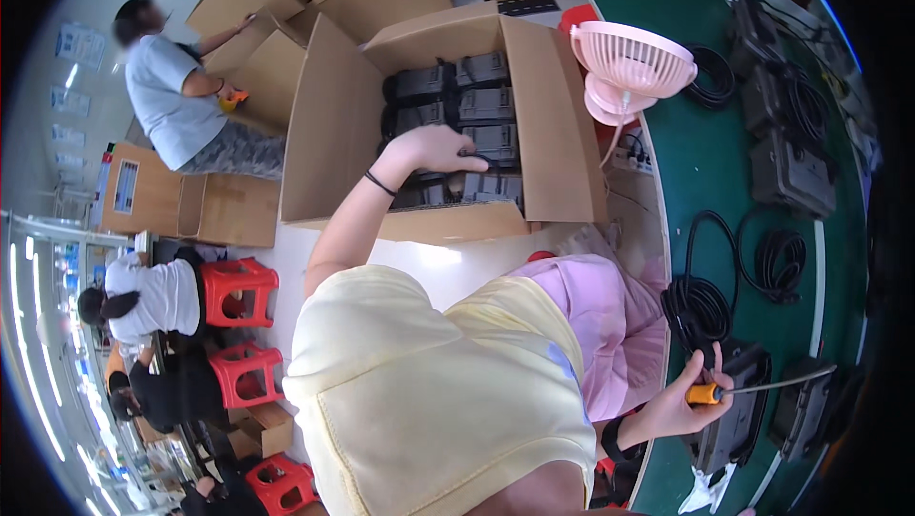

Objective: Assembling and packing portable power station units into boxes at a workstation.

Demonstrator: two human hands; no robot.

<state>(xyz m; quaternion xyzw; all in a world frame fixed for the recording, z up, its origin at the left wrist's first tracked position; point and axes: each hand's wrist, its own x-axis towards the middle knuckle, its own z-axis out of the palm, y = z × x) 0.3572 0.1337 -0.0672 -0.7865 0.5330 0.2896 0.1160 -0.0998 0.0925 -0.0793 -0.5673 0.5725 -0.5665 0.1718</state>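
My left hand [438,149] reaches into an open cardboard carton [329,125], over rows of grey plastic cases [486,104] with black cables. Its fingers close around something dark at the edge of one case; I cannot make out what it is. On the right, over the green bench [696,163], my right hand [677,404] grips a screwdriver [705,394] by its orange handle, the long metal shaft pointing right. Just beside that hand lie a dark grey case [739,402] and a coil of black cable [701,311].
A pink fan [629,63] stands at the bench's far left corner. More grey cases [793,173] and a cable coil [780,263] lie along the bench. At left, a person [172,87] holds an orange tool by other cartons; seated people and red stools [238,292] are nearer.
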